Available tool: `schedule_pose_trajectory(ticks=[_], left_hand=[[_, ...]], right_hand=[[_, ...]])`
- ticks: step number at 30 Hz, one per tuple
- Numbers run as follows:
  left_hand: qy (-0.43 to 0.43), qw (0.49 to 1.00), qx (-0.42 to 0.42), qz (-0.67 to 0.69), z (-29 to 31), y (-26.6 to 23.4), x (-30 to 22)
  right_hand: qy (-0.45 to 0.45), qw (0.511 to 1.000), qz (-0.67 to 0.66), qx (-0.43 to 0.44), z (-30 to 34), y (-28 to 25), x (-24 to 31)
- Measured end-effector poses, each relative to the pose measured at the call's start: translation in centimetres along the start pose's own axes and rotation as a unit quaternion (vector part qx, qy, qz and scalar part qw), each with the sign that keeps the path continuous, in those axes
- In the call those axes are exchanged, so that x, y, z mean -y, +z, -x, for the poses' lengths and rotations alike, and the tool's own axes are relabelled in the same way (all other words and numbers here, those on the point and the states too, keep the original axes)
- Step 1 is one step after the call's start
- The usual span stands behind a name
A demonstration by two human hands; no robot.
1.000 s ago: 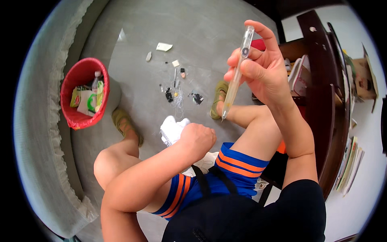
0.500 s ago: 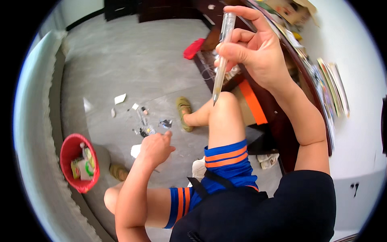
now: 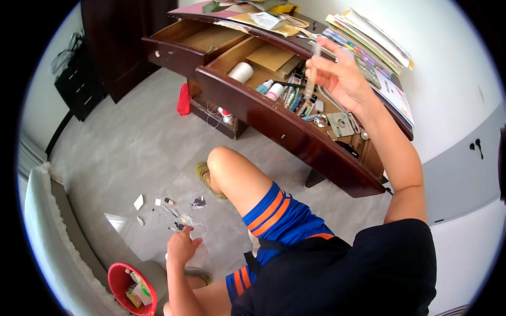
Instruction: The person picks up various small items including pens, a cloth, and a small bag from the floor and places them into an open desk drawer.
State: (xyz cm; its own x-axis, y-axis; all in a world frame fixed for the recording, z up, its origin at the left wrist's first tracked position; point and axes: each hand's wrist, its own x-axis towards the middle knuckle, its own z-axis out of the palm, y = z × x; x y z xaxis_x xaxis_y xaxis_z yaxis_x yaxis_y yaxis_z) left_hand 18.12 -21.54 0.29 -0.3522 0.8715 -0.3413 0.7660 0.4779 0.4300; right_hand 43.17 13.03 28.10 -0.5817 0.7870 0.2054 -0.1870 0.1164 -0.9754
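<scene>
1. Pinched in my right grip (image 3: 340, 79) is one slim clear-barrelled pen (image 3: 312, 71); my thumb and fingers close upon its upper part, and it slants a little, with the lower end toward the drawer.
2. This pen appears in front of the pulled-out wooden drawer (image 3: 295, 142); its height above the contents I cannot tell.
3. My left grip (image 3: 182, 246) is low on the other side, with thumb and forefinger standing apart. Whether the other fingers hold something, I cannot tell.
4. Nearest to this left grip is a tangle of thin white cord (image 3: 197, 224) on the grey floor (image 3: 116, 168), and near it lie small scattered pieces.
5. Inside the drawer I see several pens (image 3: 291, 97), a white roll (image 3: 241, 72) and a brown envelope (image 3: 270, 57).
6. On the tabletop (image 3: 205, 19) behind, a stack of books and papers (image 3: 369, 45) stands beside the wall.
</scene>
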Motion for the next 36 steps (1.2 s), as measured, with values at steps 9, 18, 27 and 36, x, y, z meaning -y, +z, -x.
schedule_pose_trajectory(ticks=[9, 18, 27, 36], left_hand=[[0.004, 1.000, 0.025, 0.003, -0.7, 2.0, 0.8], [-0.012, 1.000, 0.017, -0.013, -0.7, 1.6, 0.7], [0.036, 0.999, 0.022, 0.002, 0.4, 0.5, 0.8], [0.067, 0.996, -0.051, 0.006, 1.3, 0.6, 1.3]], right_hand=[[0.183, 0.976, 0.071, -0.099, -1.8, -6.6, -8.6], [0.107, 0.936, 0.335, -0.014, -3.1, -5.1, -7.8], [-0.165, 0.840, 0.495, 0.151, -7.0, 14.2, -6.0], [-0.233, 0.742, 0.407, 0.479, -5.7, 34.1, -19.9]])
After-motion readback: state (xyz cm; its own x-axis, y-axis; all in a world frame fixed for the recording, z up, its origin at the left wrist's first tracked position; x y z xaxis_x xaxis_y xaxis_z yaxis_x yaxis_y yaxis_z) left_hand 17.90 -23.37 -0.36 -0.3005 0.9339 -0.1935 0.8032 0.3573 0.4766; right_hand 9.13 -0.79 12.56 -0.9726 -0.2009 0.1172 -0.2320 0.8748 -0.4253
